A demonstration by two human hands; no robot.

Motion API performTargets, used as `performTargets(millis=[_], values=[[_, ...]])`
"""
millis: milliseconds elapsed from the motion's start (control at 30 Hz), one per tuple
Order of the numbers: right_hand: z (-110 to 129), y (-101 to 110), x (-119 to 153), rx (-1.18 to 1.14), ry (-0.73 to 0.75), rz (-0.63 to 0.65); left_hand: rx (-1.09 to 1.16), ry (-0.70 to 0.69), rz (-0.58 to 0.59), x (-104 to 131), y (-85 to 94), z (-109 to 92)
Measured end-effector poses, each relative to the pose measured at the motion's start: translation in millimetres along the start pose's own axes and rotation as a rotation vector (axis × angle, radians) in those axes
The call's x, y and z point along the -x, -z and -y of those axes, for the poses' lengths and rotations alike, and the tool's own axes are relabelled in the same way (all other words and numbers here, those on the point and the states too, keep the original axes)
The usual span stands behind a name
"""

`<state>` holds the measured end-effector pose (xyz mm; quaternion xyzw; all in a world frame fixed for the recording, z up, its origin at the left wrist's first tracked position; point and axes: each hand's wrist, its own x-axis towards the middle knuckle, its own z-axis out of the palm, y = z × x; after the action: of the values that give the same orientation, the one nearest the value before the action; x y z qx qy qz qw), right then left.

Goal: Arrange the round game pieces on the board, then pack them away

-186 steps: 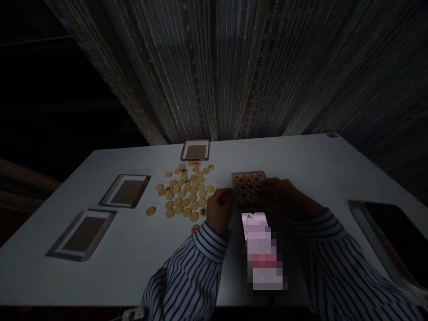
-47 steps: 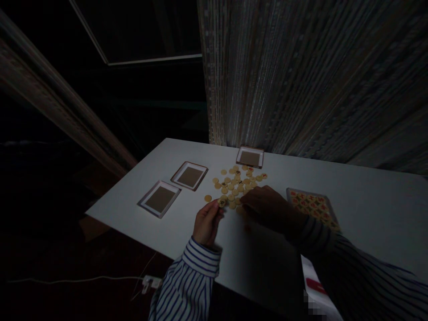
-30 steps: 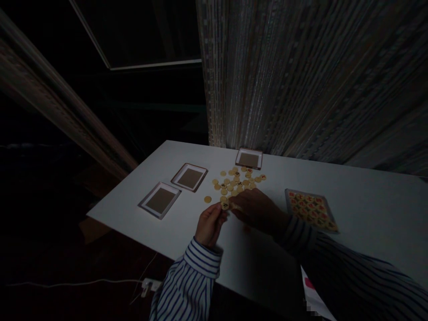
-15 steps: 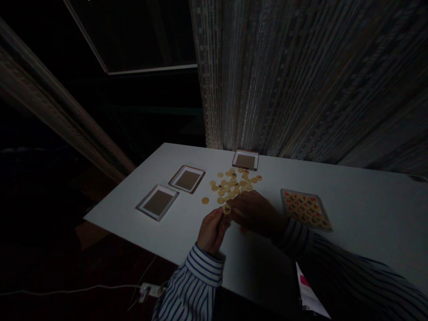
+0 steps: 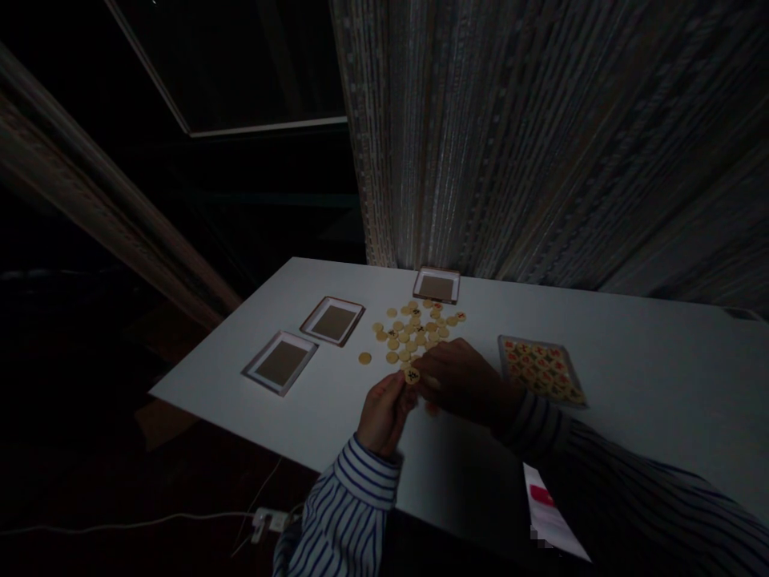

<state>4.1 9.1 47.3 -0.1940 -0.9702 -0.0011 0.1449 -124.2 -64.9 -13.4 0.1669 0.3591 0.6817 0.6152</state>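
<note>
A round wooden piece with a black character (image 5: 412, 375) is pinched between the thumb and fingers of my left hand (image 5: 383, 407). My right hand (image 5: 460, 377) touches the right side of this piece, its fingers bent together and partly hidden in shadow. Just beyond both hands, several loose round pieces (image 5: 404, 337) are spread on the white table (image 5: 240, 417); most show plain faces, a few show black or red characters. One plain piece (image 5: 365, 358) lies apart at the left of the group.
Right of my hands, a tray (image 5: 541, 370) holds rows of red-marked pieces. Two shallow trays (image 5: 333, 321) (image 5: 280, 362) stand at the left, another (image 5: 436, 286) at the back near the curtain (image 5: 414, 144). A power strip (image 5: 271, 520) is below the table's edge.
The view has shifted slightly, moving the trays and loose pieces a little left in the picture. Both hands keep nearly the same pose around the marked piece.
</note>
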Motion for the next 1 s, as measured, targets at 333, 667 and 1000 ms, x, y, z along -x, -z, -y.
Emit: performTargets(millis=[333, 667, 1000], values=[[-3.2, 8.2, 14.1, 0.011, -0.033, 0.013, -0.158, -0.069, -0.093, 2.0, -5.4, 4.2], [-7.6, 15.9, 32.1, -0.039, -0.059, -0.023, -0.317, -0.09, 0.005, 6.3, -14.9, 8.6], [-15.0, 22.0, 50.6, -0.037, -0.05, -0.094, -0.371, -0.115, 0.042, 6.7, -24.0, 13.4]])
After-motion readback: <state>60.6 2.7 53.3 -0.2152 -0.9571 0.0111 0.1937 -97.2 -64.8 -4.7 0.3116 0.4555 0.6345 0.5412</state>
